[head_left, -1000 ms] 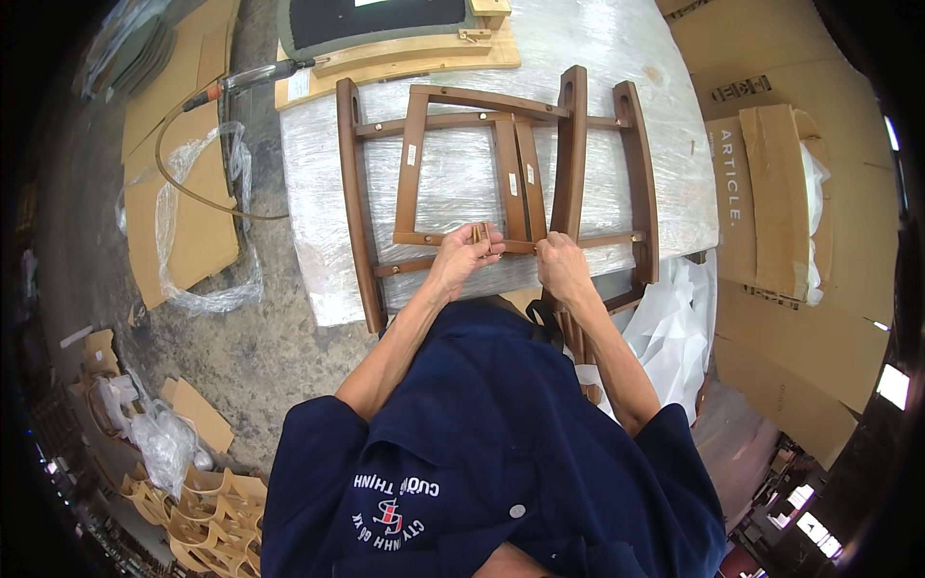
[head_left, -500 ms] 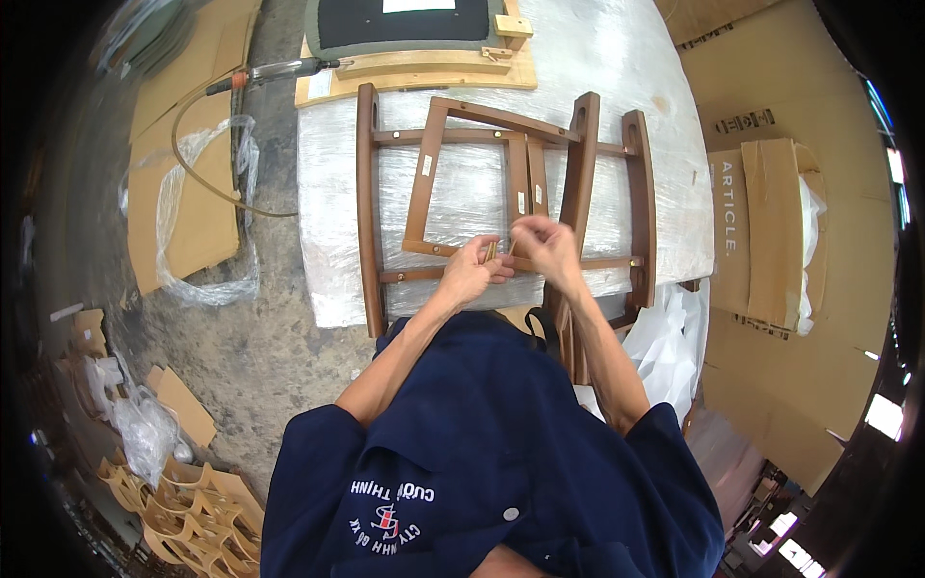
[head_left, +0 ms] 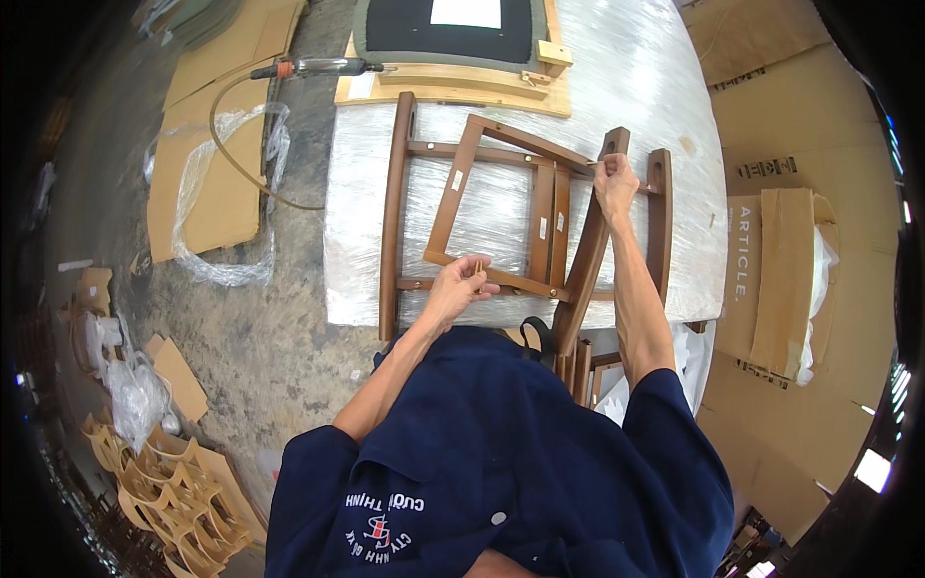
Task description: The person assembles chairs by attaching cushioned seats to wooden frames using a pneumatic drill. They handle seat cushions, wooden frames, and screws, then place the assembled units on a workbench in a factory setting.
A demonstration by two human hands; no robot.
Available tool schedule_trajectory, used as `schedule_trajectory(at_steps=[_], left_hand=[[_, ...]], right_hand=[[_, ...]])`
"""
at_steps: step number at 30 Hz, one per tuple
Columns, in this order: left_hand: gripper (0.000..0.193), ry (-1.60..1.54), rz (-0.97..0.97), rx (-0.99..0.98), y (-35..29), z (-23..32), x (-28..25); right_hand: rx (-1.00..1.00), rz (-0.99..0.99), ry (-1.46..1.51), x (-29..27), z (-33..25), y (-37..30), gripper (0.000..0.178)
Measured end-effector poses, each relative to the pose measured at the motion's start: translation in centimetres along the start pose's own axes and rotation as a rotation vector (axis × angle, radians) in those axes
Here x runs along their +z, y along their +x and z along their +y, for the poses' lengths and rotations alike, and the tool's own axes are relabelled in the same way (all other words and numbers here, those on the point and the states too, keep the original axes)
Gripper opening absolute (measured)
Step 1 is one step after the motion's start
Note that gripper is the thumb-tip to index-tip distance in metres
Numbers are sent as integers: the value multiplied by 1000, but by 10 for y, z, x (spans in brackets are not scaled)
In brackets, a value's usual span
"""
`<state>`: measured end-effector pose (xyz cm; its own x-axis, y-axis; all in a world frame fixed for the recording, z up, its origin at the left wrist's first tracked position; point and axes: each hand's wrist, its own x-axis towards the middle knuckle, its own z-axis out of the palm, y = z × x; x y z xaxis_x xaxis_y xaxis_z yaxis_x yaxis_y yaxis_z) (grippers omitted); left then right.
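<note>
A dark brown wooden chair frame lies flat on a table wrapped in clear plastic film. My left hand is at the frame's near crosspiece, pinching a small brass-coloured piece of hardware between the fingers. My right hand has reached farther out and grips the upper end of one long slanted rail of the frame. Small white stickers mark a few of the inner slats.
A light wooden base with a dark cushioned seat rests at the table's far end. A pneumatic tool with hose lies on cardboard at left. Flattened cartons stand to the right; plastic wrap and small wooden parts litter the floor.
My right hand left the near crosspiece and moved out to grip the top of the slanted rail. My left hand stayed near the crosspiece, now pinching the small hardware piece.
</note>
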<state>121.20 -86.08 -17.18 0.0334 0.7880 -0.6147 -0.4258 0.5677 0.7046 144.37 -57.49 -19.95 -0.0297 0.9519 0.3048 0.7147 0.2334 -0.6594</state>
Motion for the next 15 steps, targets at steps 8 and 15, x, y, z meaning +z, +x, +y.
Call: schedule_trajectory(at_steps=[8,15], left_hand=[[35,-55,42,-12,3,5,-1],[35,-113,47,-2,7,0,0]], right_hand=[[-190,-2,-95,4,7,6,8],[-230,-78,-136,5,8,0,12]])
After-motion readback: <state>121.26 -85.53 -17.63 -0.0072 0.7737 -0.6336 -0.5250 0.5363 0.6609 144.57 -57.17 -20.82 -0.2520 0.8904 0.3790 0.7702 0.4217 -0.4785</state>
